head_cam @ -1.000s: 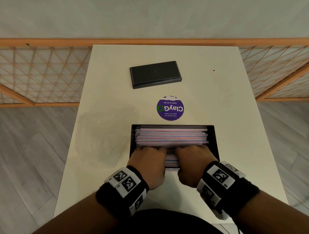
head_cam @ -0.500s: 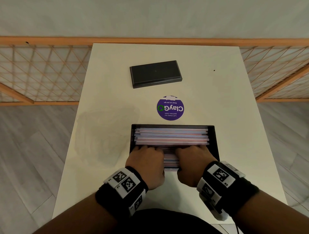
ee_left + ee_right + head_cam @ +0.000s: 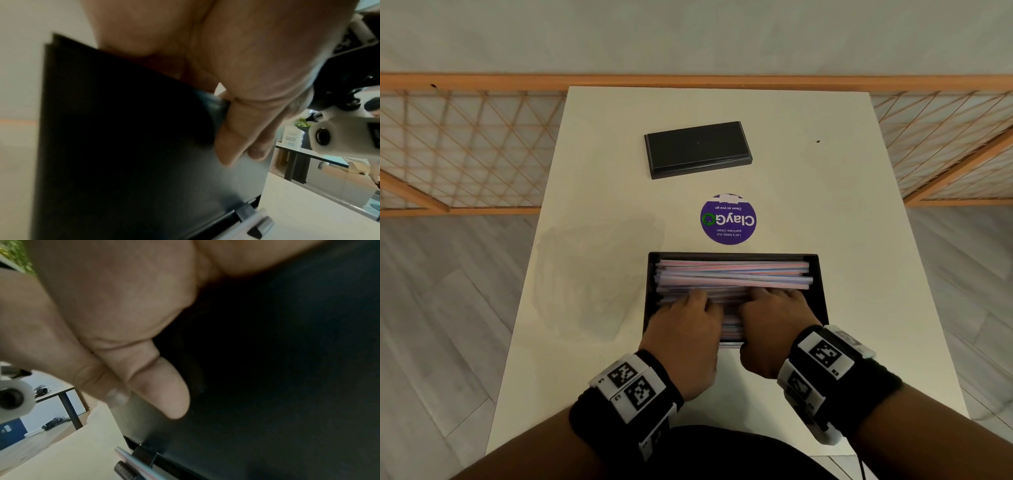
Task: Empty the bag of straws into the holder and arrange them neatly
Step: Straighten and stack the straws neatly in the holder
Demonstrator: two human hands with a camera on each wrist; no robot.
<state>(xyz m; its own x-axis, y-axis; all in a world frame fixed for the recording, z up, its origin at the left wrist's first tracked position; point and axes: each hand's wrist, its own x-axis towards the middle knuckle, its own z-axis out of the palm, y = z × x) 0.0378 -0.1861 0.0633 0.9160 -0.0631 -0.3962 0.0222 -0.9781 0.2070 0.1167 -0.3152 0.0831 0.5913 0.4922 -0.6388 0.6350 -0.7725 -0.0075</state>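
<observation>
A black rectangular holder (image 3: 822, 291) stands on the white table, close to me. Pink and blue straws (image 3: 732, 274) lie lengthwise in it, a few slightly askew at the far side. My left hand (image 3: 688, 308) and right hand (image 3: 774, 308) reach over the near wall side by side, with their fingers resting on the straws. In the left wrist view the left thumb (image 3: 236, 138) lies against the holder's outer front wall (image 3: 123, 146). The right thumb (image 3: 160, 386) does the same on the holder (image 3: 287, 369). A straw end (image 3: 131, 457) pokes out low at that wall.
A flat black lid (image 3: 697, 149) lies at the far middle of the table (image 3: 842, 205). A round purple sticker (image 3: 728, 219) sits between lid and holder. A faint clear sheet, perhaps a plastic bag (image 3: 599, 274), lies flat left of the holder. A wooden lattice rail (image 3: 465, 147) runs behind.
Both hands' fingers have crept a little farther over the straws. The straws at the far side have shifted slightly. The holder has stayed in place.
</observation>
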